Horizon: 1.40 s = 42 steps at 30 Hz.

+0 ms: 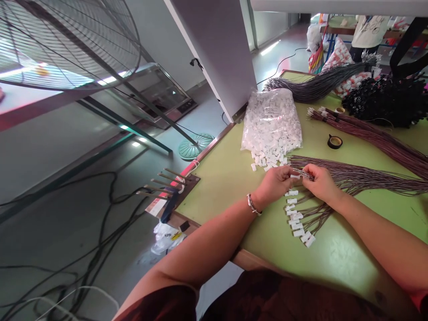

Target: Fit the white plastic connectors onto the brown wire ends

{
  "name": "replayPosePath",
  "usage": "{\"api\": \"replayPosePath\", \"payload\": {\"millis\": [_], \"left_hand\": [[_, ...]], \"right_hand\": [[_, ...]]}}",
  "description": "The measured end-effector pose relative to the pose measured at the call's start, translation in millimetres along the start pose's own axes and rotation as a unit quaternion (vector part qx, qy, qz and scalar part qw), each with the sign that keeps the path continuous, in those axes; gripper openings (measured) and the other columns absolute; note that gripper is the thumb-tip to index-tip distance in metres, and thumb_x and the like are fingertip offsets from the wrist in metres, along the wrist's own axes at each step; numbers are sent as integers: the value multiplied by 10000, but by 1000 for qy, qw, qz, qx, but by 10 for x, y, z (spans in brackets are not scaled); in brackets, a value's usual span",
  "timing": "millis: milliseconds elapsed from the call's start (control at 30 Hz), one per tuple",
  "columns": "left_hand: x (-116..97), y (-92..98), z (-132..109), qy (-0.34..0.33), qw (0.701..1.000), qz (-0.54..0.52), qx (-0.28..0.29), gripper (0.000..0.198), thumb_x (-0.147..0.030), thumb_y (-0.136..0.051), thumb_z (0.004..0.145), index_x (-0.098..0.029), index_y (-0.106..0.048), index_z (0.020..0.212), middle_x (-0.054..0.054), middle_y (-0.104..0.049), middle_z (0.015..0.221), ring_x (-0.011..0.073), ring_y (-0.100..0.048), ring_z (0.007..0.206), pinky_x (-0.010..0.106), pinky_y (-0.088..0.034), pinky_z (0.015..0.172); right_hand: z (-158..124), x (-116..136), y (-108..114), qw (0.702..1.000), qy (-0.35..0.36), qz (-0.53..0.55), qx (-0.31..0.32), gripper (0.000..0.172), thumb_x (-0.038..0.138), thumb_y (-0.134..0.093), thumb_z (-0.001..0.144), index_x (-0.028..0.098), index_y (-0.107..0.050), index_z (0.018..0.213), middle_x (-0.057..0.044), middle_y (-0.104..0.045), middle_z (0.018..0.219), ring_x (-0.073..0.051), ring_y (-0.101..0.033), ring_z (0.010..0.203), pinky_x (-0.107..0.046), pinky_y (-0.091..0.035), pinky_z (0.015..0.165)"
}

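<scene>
My left hand (276,183) pinches a small white connector (295,177) over the green table (227,178). My right hand (320,180) is closed on the ends of thin brown wires (368,176) and meets the left hand at the connector. Below my hands lies a fan of wires with white connectors (297,223) fitted on their ends. A clear bag of white connectors (271,120) lies just beyond, with loose connectors (267,161) spilled at its mouth.
A roll of black tape (335,141) sits right of the bag. More wire bundles (377,136) and a heap of black parts (388,100) lie at the far right. A floor fan (67,40) and cables (100,232) occupy the floor on the left. A white column (217,49) meets the table's far edge.
</scene>
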<state>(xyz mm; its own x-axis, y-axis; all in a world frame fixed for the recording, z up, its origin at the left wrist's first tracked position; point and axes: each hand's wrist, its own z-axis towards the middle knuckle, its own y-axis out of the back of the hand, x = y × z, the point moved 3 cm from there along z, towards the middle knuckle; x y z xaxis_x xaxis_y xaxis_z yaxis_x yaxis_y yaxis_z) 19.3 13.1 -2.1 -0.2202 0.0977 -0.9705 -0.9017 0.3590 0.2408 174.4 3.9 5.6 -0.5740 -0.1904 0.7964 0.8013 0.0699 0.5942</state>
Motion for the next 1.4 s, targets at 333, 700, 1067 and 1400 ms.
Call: {"api": "replayPosePath", "payload": {"millis": [333, 700, 1067, 1400], "left_hand": [[50, 46, 41, 89, 985, -150, 12, 298, -257, -749, 653, -101, -633, 880, 5, -643, 602, 96, -598, 514, 225, -509, 537], [0, -78, 27, 7, 998, -55, -36, 89, -133, -599, 744, -147, -547, 673, -25, -575, 568, 85, -539, 533, 206, -439, 547], [-25, -20, -1, -184, 966, 168, -67, 84, -186, -547, 814, -166, -621, 781, 36, -620, 756, 135, -568, 717, 254, -453, 664], [36, -37, 65, 100, 977, -189, 17, 213, -278, -725, 679, -107, -599, 688, -3, -611, 546, 69, -555, 471, 196, -480, 502]], "right_hand": [[-2, -1, 0, 1000, -12, 12, 10, 46, 236, -508, 633, 192, -519, 633, 49, -462, 494, -91, -355, 459, -221, -276, 450], [5, -2, -21, 1000, -19, -3, -4, 82, 271, -515, 638, 190, -520, 643, 37, -483, 522, -99, -364, 483, -234, -291, 486], [40, 0, 23, 995, -64, 66, 28, 104, 283, -501, 640, 180, -500, 625, 49, -420, 529, -87, -327, 502, -227, -261, 479], [6, -7, -19, 999, -26, -18, 18, 75, 246, -513, 641, 182, -543, 666, 39, -495, 526, -94, -365, 476, -233, -283, 477]]}}
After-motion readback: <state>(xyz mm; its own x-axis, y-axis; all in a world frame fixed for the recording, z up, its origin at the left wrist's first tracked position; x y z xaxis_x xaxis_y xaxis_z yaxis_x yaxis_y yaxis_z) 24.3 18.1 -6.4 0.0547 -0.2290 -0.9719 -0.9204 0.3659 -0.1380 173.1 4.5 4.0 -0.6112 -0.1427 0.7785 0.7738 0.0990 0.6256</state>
